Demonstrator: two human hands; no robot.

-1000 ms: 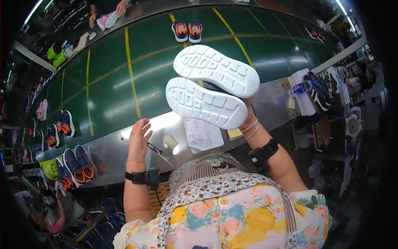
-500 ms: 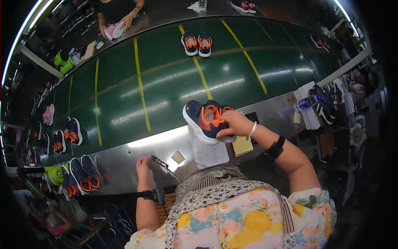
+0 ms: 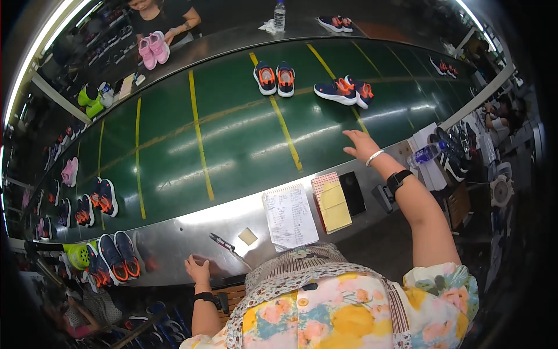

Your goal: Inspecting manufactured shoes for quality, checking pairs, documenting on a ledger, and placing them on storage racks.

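A pair of navy-and-orange sneakers (image 3: 335,92) has been leaving the right grip (image 3: 365,148) since half a second ago: it was being held over the bench, and is now resting on the belt. The green belt (image 3: 232,139) is stretching beyond both grips, crossed by yellow lines. The steel bench (image 3: 174,234) is running along its near side, the left grip (image 3: 198,269) lying near its front edge, fingers loosely parted and holding nothing.

The released pair is sitting beyond the right grip and slightly to its left, clear of the fingertips. Its left shoe is lying with its long axis mostly along the belt; the other is slanting more steeply. The right grip is by far the nearer, its fingers spreading, empty. Another navy-and-orange pair (image 3: 275,80) is standing farther left of that grip.

Bodyward of the right grip, a spiral notepad (image 3: 289,216) and a yellow pad (image 3: 335,205) are lying on the bench. A small tan square (image 3: 247,236) is sitting right of the left grip.
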